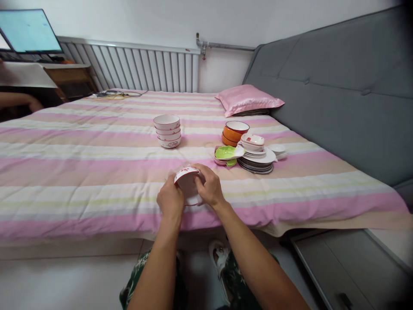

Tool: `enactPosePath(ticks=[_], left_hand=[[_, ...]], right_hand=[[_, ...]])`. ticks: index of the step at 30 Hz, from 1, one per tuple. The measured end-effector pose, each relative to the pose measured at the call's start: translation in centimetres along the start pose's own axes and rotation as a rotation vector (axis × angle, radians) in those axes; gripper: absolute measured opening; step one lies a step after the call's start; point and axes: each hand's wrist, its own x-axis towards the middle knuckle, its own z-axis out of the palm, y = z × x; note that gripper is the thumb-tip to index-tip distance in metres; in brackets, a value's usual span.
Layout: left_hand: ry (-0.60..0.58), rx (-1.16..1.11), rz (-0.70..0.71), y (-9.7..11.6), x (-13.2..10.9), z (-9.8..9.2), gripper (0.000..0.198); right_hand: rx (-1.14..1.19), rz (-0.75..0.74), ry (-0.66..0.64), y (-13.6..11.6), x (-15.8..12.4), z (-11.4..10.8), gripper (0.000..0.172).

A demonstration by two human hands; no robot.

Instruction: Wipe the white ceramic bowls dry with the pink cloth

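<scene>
Between my two hands a white bowl [190, 189] with a thin red rim and a red pattern is tilted on its side, its inside facing me. My left hand [171, 198] grips its left edge. My right hand [208, 185] is closed round the right edge, thumb over the rim; something thin and whitish, perhaps a cloth or wrap, shows behind the bowl. Beyond my hands stands a stack of similar white bowls [169, 137]. Further right are orange bowls [229, 138], a green leaf-shaped dish [226, 152], small square dishes [252, 140] and a pile of plates [256, 165].
A striped bedspread [97, 172] lies under everything. A pink pillow [248, 99] rests near the grey headboard [335, 82]. Cables [119, 93] lie at the far left, near a desk with a monitor [29, 32]. Another person's hand [32, 103] shows there. A grey nightstand [348, 262] stands lower right.
</scene>
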Motion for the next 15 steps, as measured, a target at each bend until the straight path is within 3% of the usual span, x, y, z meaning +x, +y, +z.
enactPosePath(ticks=[6,15], left_hand=[[-0.002,-0.005,0.014,-0.1,0.03,0.06,0.04],[-0.011,0.027,0.028,0.18,0.0,0.1,0.037]], right_hand=[[0.006,-0.016,0.02,-0.23,0.06,0.13,0.034],[-0.008,0.182,0.026,0.32,0.04,0.41,0.04]])
